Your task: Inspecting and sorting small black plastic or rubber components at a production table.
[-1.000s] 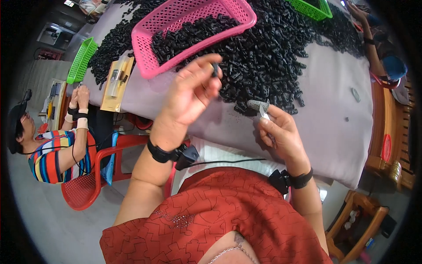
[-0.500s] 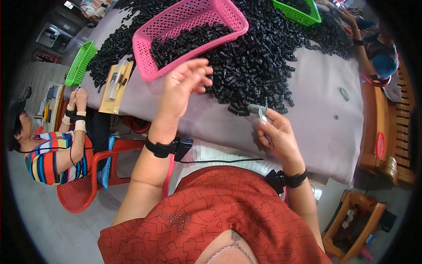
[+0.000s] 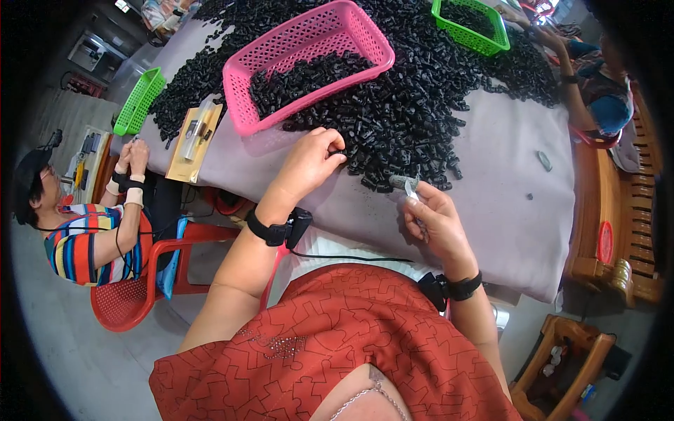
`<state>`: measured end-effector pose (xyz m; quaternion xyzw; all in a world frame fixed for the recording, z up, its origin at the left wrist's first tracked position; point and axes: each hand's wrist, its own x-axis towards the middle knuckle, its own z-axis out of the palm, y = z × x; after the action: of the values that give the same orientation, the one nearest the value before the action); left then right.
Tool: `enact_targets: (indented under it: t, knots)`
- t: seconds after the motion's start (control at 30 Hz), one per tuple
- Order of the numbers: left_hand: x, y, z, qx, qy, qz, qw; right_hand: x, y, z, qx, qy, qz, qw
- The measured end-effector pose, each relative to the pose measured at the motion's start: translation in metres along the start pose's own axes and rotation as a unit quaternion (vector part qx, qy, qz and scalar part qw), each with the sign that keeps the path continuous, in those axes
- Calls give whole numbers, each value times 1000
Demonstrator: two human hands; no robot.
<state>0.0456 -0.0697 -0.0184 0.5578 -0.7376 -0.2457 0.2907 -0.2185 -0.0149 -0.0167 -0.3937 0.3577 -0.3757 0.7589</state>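
My left hand (image 3: 309, 167) is at the near edge of a heap of small black plastic parts (image 3: 393, 119), thumb and fingers pinched together. A small black part (image 3: 338, 151) shows at its fingertips. My right hand (image 3: 441, 223) is closed around a small silver-grey hand tool (image 3: 409, 188) with a pale, thin blade-like piece and a speckled grey end. That end sits beside the nearest black parts. Just beyond my left hand stands a pink perforated basket (image 3: 242, 121), partly filled with the same black parts.
Green baskets stand at the far left (image 3: 140, 102) and far right (image 3: 484, 43). A yellow card with a clear tube (image 3: 193, 144) lies left. A grey oval piece (image 3: 544, 161) rests on the cloth (image 3: 502, 196). One person (image 3: 98, 231) sits left, another (image 3: 597, 91) works far right.
My left hand has come down from beside the pink basket to the heap's near edge, its fingers closing into a pinch. My right hand keeps the tool in nearly the same place.
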Motion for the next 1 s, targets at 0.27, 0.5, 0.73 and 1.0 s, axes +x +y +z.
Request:
enact_targets:
  t: [0.27, 0.5, 0.73, 1.0]
  knots:
    - [27, 41, -16, -455, -105, -91, 880, 17, -43, 2, -45, 14, -71, 996]
    - [36, 60, 0, -341, -371, -48, 862, 31, -46, -6, -67, 18, -22, 997]
    - [29, 33, 22, -265, -376, -55, 886, 35, -28, -19, -103, -13, 56, 993]
    - [83, 23, 18, -200, -218, -7, 955, 97, -52, -34, -172, 20, -15, 985]
